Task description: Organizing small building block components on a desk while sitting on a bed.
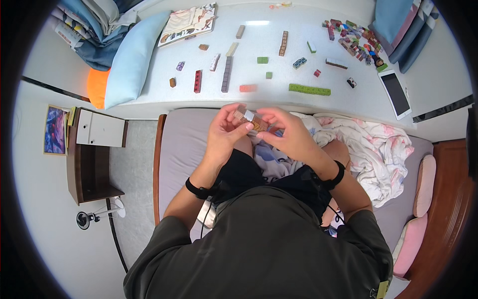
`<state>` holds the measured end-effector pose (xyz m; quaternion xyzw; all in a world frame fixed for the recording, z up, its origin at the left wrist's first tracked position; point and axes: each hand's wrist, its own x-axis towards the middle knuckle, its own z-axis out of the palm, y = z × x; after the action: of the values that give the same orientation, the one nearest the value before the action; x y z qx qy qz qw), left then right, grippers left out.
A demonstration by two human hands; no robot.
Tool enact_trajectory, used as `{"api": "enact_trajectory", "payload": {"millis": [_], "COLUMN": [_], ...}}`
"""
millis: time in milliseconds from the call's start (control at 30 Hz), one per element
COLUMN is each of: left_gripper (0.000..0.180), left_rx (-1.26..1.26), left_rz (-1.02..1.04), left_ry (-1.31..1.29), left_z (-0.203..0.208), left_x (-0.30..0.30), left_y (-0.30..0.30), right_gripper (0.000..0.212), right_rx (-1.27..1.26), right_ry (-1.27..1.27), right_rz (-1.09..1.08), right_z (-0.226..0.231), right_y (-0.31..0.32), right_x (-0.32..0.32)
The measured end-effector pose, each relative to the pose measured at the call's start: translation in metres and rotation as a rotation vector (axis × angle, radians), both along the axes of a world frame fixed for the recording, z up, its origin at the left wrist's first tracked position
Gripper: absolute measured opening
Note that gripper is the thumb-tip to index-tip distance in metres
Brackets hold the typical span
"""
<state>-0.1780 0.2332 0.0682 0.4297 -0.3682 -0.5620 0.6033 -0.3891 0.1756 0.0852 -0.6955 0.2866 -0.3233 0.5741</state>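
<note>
Both of my hands are raised together over my lap and grip one small brown block piece with a white end (252, 120). My left hand (226, 130) pinches it from the left, thumb and fingers curled around it. My right hand (288, 133) closes on it from the right. Both wrists wear black bands. Beyond my hands, a white table (298, 102) carries scattered block rows: a long green strip (309, 89), a grey column (227, 74), a red row (197, 81), a brown row (284, 43) and an orange piece (247, 88).
A heap of loose coloured blocks (354, 40) lies at the table's far right, a tablet (396, 92) beside it, an open booklet (189, 22) at the back left. A pale blue pillow (132, 57), a floral blanket (368, 144) and a wooden nightstand (92, 154) surround the bed.
</note>
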Motion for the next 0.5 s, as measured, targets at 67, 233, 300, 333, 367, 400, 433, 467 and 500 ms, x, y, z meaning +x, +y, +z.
{"api": "enact_trajectory", "payload": {"millis": [67,233,300,333,367,400,433,467,500], "left_gripper": [0.051,0.050,0.052,0.054,0.054,0.059,0.064,0.064,0.066], "left_rx": [-0.014,0.007,0.010,0.014,0.014,0.000,-0.014,-0.013,-0.020], "left_rz": [-0.045,0.016,0.028,0.038,0.039,0.007,-0.024,-0.024,-0.039], "left_ry": [-0.040,0.156,0.124,0.093,0.093,0.015,-0.063,-0.063,-0.124], "left_z": [0.002,0.004,0.013,0.016,0.018,0.018,0.019,0.022,0.027], "left_x": [-0.001,0.001,0.002,0.002,0.002,0.003,0.003,0.002,-0.001], "left_y": [0.002,0.004,0.005,0.005,0.005,0.005,0.006,0.007,0.008], "right_gripper": [0.050,0.045,0.042,0.039,0.039,0.038,0.036,0.036,0.036], "right_rx": [-0.064,0.132,0.323,0.515,0.514,0.537,0.561,0.561,0.481], "right_ry": [-0.008,-0.150,-0.263,-0.375,-0.375,-0.408,-0.441,-0.441,-0.402], "right_rz": [-0.033,-0.020,0.019,0.058,0.058,0.070,0.081,0.081,0.047], "right_z": [0.005,-0.007,-0.004,-0.001,-0.001,-0.001,-0.001,-0.002,-0.004], "right_y": [0.003,0.005,0.000,-0.002,-0.002,-0.002,-0.001,-0.002,-0.004], "right_x": [0.000,0.002,-0.003,-0.005,-0.005,-0.006,-0.006,-0.007,-0.007]}}
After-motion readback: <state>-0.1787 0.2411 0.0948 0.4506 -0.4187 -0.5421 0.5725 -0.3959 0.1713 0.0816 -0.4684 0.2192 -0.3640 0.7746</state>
